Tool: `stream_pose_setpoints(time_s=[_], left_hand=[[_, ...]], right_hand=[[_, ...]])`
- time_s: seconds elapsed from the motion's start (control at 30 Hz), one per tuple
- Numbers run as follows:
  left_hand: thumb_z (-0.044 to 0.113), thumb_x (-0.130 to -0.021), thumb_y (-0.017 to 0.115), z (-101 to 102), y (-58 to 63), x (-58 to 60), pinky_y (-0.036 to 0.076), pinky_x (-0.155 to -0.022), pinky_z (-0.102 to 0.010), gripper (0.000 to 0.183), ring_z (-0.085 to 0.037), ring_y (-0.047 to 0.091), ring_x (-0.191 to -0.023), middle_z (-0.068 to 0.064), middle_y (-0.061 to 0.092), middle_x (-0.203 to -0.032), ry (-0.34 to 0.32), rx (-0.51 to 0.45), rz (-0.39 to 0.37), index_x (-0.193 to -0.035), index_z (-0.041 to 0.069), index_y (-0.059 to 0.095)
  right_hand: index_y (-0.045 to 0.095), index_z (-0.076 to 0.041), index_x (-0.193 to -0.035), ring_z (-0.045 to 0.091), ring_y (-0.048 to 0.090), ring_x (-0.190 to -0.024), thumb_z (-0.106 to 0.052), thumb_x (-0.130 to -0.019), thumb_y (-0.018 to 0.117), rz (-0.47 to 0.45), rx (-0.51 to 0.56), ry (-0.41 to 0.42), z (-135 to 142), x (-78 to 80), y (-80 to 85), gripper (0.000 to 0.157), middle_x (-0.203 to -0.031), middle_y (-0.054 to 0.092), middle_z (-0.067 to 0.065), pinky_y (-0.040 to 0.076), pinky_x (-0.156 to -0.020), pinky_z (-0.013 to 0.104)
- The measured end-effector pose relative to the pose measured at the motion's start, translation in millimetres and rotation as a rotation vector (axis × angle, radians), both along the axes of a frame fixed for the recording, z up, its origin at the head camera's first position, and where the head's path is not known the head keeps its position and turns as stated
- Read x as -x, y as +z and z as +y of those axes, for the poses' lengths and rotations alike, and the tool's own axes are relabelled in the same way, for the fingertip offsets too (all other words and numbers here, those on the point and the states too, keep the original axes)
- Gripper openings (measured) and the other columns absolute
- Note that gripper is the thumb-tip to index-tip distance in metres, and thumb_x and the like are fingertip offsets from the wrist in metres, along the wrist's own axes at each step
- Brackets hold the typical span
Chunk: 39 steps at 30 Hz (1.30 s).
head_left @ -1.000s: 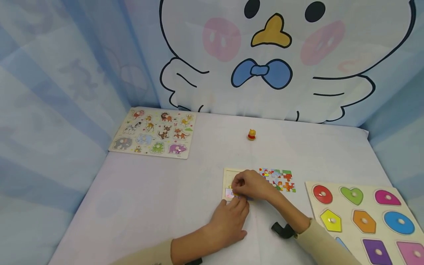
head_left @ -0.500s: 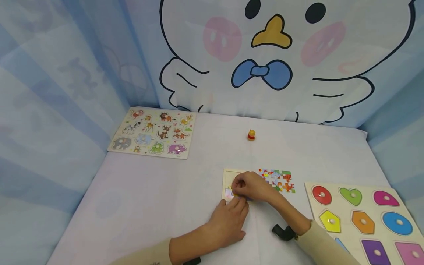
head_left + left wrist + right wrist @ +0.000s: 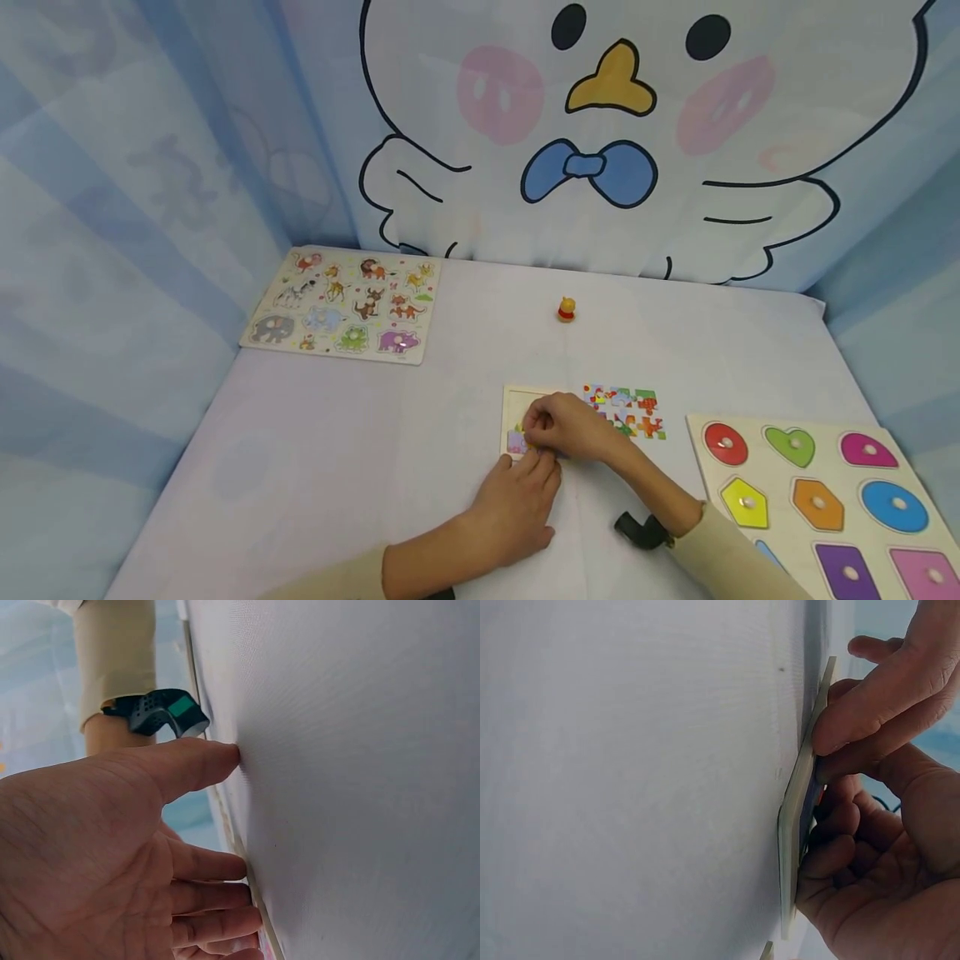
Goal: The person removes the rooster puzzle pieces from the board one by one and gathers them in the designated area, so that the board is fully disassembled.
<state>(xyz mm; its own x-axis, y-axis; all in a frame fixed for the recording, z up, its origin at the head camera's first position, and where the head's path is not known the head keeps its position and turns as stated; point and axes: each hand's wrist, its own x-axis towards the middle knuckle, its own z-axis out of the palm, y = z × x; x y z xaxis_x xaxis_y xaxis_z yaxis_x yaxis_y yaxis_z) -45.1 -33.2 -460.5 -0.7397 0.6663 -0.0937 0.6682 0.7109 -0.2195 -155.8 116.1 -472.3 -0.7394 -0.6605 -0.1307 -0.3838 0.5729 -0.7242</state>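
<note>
Tabletop (image 3: 360, 467): white, puzzle tray (image 3: 517, 402) near the middle.
Left hand (image 3: 516, 507): fingers extended, tips at tray's near edge, thumb apart.
Right hand (image 3: 570, 427): fingers curled over tray; can't tell if clamped on anything.
Tray handling: likely light, stiff; hold rim.
Loose pieces (image 3: 645, 402): beside tray; probably thin, pinch edges.

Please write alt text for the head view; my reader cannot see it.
A person's left hand touches the near edge of a puzzle tray; the right hand is over it. Jigsaw pieces lie beside the tray; an animal board, shape board and toy figure sit farther out.
</note>
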Motion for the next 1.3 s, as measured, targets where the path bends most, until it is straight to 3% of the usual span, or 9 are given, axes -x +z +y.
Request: stream_pose_setpoints(time_s=[0.37,0.67,0.87,1.07,1.3], left_hand=[[0.068,-0.082,0.061,-1,-1.6,-2.4,0.039,-0.075,-0.030,0.079,-0.014,0.044,-0.110,0.001,0.051,-0.127,0.002,-0.028,0.045,-0.138,0.013,0.052],[0.068,-0.084,0.059,0,-1.1,-5.0,0.041,-0.079,-0.033,0.081,-0.015,0.042,-0.116,0.000,0.050,-0.132,0.021,0.001,0.009,-0.143,0.013,0.049],[0.069,-0.085,0.056,0,0.0,-4.3,0.043,-0.082,-0.033,0.082,-0.015,0.040,-0.123,-0.001,0.047,-0.141,0.008,0.051,0.020,-0.145,0.013,0.047],[0.068,-0.086,0.056,2,0.6,-1.8,0.044,-0.086,-0.035,0.081,-0.016,0.038,-0.130,-0.003,0.042,-0.150,0.004,0.062,-0.017,-0.146,0.014,0.047],[0.065,-0.088,0.056,3,-0.3,-0.3,0.043,-0.089,-0.038,0.076,-0.016,0.038,-0.132,-0.001,0.042,-0.151,0.018,0.056,-0.053,-0.145,0.016,0.048]], right_hand=[[0.066,-0.009,-0.083,0.008,0.056,-0.066,-0.004,-0.088,0.066,-0.035,0.033,0.013,-1,-3.5,2.5,0.008,-0.073,0.060,-0.007,0.049,-0.062,0.025],[0.066,-0.013,-0.082,0.007,0.059,-0.067,-0.006,-0.087,0.070,-0.015,0.045,-0.076,-1,-9.3,0.2,0.009,-0.073,0.063,-0.009,0.050,-0.063,0.026],[0.068,-0.014,-0.084,0.011,0.061,-0.069,-0.009,-0.086,0.074,-0.023,0.118,-0.141,2,-9.4,2.6,0.008,-0.075,0.064,-0.007,0.051,-0.063,0.026],[0.072,-0.012,-0.089,0.015,0.059,-0.072,-0.016,-0.086,0.076,-0.059,0.164,-0.201,34,-4.9,14.0,0.006,-0.078,0.065,-0.002,0.048,-0.064,0.026],[0.072,-0.008,-0.091,0.024,0.060,-0.070,-0.014,-0.086,0.077,-0.128,0.148,-0.365,94,-11.3,25.3,0.009,-0.080,0.068,0.006,0.048,-0.061,0.027]])
